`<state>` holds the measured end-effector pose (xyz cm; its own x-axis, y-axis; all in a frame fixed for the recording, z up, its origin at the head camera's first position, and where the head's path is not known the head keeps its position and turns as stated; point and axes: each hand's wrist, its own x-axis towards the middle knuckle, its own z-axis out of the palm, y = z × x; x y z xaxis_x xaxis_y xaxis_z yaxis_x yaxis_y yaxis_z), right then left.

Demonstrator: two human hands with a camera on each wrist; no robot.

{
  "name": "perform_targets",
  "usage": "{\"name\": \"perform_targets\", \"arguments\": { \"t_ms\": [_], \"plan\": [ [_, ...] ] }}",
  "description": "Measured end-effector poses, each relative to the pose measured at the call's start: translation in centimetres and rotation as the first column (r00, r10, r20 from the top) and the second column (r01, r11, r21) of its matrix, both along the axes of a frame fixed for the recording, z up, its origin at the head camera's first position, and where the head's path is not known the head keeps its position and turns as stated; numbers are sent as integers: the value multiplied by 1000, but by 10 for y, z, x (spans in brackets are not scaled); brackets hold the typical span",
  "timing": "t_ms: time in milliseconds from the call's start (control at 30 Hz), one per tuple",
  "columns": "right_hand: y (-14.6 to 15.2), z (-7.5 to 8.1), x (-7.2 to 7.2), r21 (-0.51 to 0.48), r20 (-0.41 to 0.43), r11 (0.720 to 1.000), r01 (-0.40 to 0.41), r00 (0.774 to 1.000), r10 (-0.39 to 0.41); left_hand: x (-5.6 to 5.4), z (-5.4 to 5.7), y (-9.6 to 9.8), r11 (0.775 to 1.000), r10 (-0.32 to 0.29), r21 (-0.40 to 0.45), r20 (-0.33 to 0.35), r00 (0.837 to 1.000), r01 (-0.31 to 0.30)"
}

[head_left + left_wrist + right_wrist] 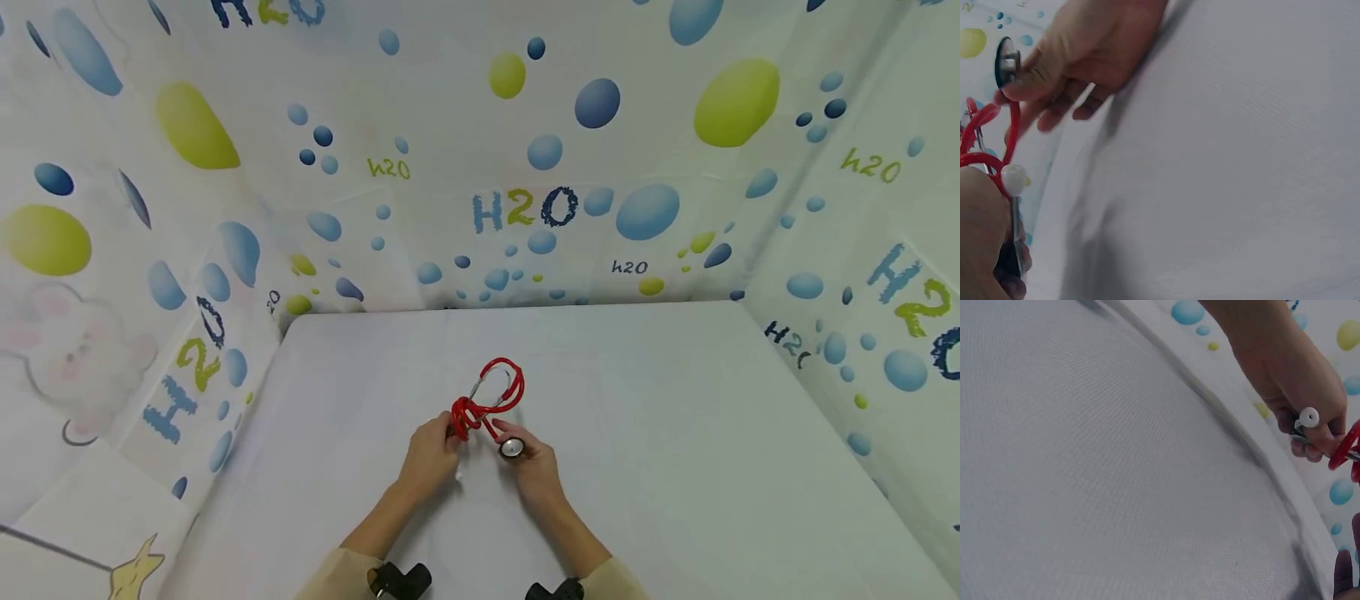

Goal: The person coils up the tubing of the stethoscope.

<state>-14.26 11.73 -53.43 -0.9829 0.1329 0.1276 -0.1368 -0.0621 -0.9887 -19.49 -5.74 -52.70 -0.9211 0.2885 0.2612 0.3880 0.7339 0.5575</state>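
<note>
A stethoscope (512,392) with red tubing, looped and wound round itself, is held up over the white table between both hands. My left hand (432,457) grips its metal ear tubes below the wound tubing; a white ear tip (1014,180) sticks out beside that hand in the left wrist view. With thumb and fingers my right hand (534,467) pinches the tubing right by the round chest piece (512,448), whose flat face shows in the head view. In the right wrist view only a few right-hand fingertips (1343,569) appear at the lower right edge.
A white cloth covers the table (675,433). Behind it and on both sides hang white curtains (450,108) printed with blue and green drops and letters. Dark wrist camera mounts (401,581) sit on both light sleeves.
</note>
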Motion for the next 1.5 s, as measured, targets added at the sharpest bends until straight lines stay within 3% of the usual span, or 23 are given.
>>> {"name": "perform_targets", "arguments": {
  "t_ms": [67,133,267,367,467,600,700,800,933,1067,1167,1300,1500],
  "plan": [
    [-1,7,3,50,-86,999,-18,996,22,-2,5,2,1000,-12,-3,7,1000,12],
    [-1,11,5,70,-107,997,-19,994,27,-4,9,3,1000,-7,-11,17,1000,7],
    [1,10,4,88,-29,993,79,997,-76,-3,10,4,999,18,-29,61,998,-17],
    [1,11,5,143,42,976,164,984,-171,-1,4,3,996,64,-59,65,996,-60],
    [0,12,8,186,47,959,213,973,-225,2,-3,3,988,116,-112,47,992,-110],
    [-3,11,2,190,77,945,267,955,-286,6,-11,5,972,135,-192,-29,990,-138],
    [-4,7,-12,224,170,946,234,947,-274,8,-14,6,959,130,-232,-142,981,-161],
    [-2,5,-25,293,258,946,137,942,-217,10,-14,6,951,102,-263,-236,966,-165],
    [3,6,-33,427,330,904,12,929,-169,13,-12,5,942,51,-304,-282,958,-140],
    [11,10,-39,474,402,875,-96,908,-118,15,-10,2,952,39,-275,-330,943,-136],
    [15,16,-42,483,416,869,-105,901,-123,14,-9,1,962,17,-248,-358,934,-113],
    [16,22,-40,512,405,856,-67,898,-173,12,-7,0,967,-26,-245,-356,934,-66],
    [12,29,-40,564,372,825,-12,896,-242,0,-5,-7,963,-101,-269,-352,931,3]
  ]
}}
